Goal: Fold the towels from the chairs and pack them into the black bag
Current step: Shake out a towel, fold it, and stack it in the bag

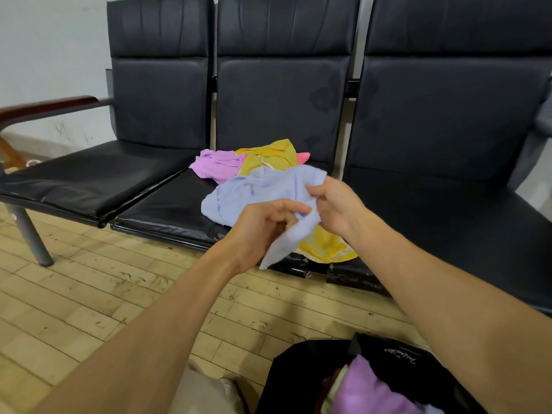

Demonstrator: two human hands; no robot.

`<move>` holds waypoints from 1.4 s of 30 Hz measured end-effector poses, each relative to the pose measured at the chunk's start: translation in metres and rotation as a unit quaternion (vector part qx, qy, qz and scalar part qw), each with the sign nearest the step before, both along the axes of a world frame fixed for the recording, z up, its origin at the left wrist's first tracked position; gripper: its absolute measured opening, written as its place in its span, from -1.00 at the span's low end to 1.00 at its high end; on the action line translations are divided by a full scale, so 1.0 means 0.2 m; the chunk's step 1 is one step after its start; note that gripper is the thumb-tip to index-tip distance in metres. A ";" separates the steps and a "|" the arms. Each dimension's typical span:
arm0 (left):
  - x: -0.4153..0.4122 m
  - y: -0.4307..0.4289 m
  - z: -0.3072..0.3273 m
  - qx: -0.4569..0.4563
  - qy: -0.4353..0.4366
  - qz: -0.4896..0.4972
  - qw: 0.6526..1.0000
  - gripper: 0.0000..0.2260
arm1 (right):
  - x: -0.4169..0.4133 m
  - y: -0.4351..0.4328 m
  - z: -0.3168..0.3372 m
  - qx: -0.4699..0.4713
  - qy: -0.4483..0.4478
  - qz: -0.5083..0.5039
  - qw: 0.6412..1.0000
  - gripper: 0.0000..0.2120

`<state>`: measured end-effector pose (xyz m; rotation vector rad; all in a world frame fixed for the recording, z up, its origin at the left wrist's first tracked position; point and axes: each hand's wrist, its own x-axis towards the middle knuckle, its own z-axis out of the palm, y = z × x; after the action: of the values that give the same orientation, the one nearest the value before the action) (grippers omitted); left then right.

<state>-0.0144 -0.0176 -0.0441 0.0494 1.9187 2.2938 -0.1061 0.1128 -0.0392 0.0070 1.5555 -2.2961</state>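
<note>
Both hands are on the blue towel [263,186], lifted partly off the middle seat [167,210]. L hand [263,231] has its fingers curled, pinching one end so a strip hangs below the fist. R hand [334,204] pinches the edge just beside it w/ thumb and fingertips. Prob. reason: finding a corner or hem so the cloth can be spread square before folding. The far part of the towel rests crumpled on the pile, so it's not yet flat.

The rest of the pile is on the same seat. The yellow towel [268,156] lies behind and under the blue. More yellow shows at the seat's front edge; can't tell if that's the same piece. The purple towel [215,165] sits at the back left, and a bit of pink towel [303,158] pokes out at the back right. All are loose and unfolded, within easy reach.

The bag [298,372] sits open on the floor at lower right, near the person's knee, mouth up. That's handy for dropping each folded piece straight in. Inside are a packed towel [367,389], purple, and a pale green cloth [337,386] beside it. Deeper contents are hidden. Task looks approx. midway.
</note>
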 end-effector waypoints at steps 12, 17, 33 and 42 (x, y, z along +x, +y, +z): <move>-0.25 0.24 -0.12 0.211 -0.088 0.109 0.967 -0.65 | 0.22 0.49 0.31 -0.121 0.058 -0.099 0.986 -0.66; -0.36 0.44 -0.17 0.228 -0.052 0.227 0.945 -0.80 | 0.30 0.81 0.16 0.042 0.013 -0.090 0.995 -0.71; -0.09 1.12 -0.27 -0.167 -0.053 -0.046 0.983 -0.81 | 0.31 1.35 -0.22 0.372 0.061 -0.169 0.911 -0.68; -0.06 1.16 -0.35 -0.231 -0.068 -0.080 0.967 -0.71 | 0.32 1.19 -0.28 0.439 0.113 -0.158 0.877 -0.79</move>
<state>-0.0260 0.2145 -0.1137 -0.0067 2.2273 1.6567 -0.0426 0.3505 -0.0946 0.2498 2.7619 -1.6052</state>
